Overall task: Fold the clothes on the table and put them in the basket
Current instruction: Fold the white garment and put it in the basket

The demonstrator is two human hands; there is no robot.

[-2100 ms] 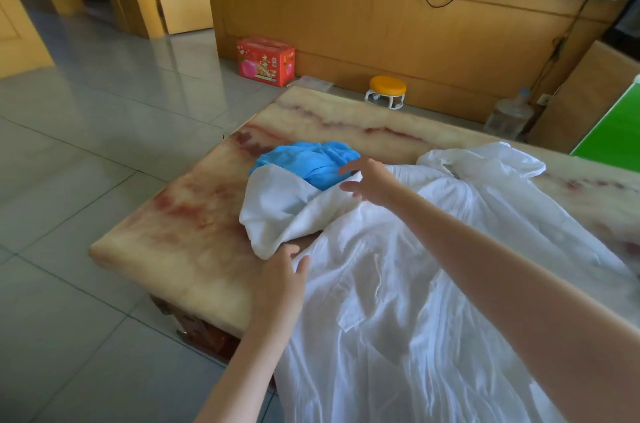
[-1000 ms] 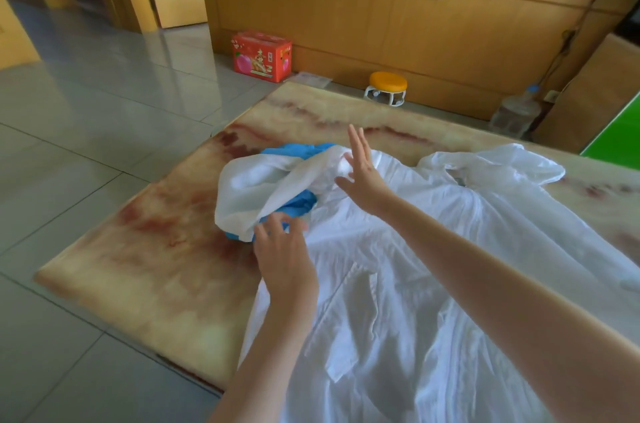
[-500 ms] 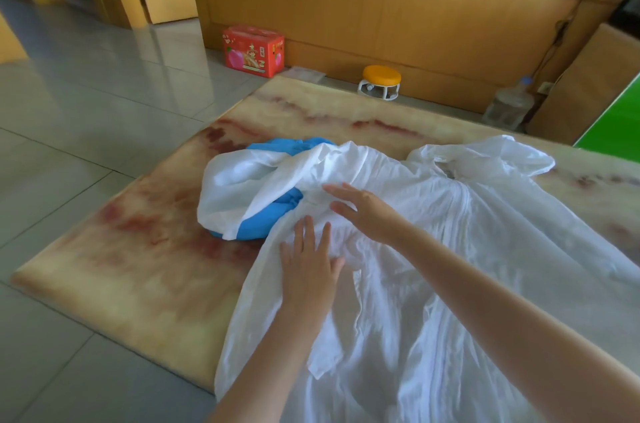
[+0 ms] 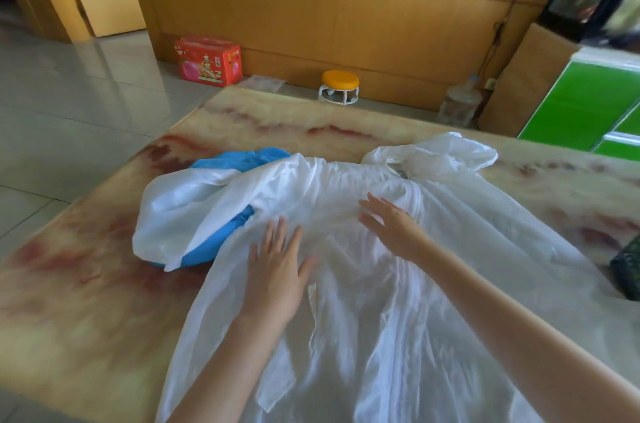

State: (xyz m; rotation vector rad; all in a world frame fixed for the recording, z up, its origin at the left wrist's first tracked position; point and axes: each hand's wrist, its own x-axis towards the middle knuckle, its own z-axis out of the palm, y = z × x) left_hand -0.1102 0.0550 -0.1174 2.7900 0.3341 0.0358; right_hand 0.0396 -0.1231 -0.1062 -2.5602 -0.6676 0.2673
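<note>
Through the head camera, the white garment lies spread zip-side up on the marbled surface, with its hood at the far end and its lower part running out of view toward you. Your left grip rests flat on the chest, fingers straight, grasping nothing. Your right grip is likewise released, palm down just beside the zip line. The sleeve on your left is bunched over a blue garment. The white cloth looks thin, light and slick, so I judge it will slide and puff up rather than hold a crease. Pinch it at the shoulder seam and cuff, then press each fold flat. No basket shows clearly; a dark object at the right edge is too cut off to name.
</note>
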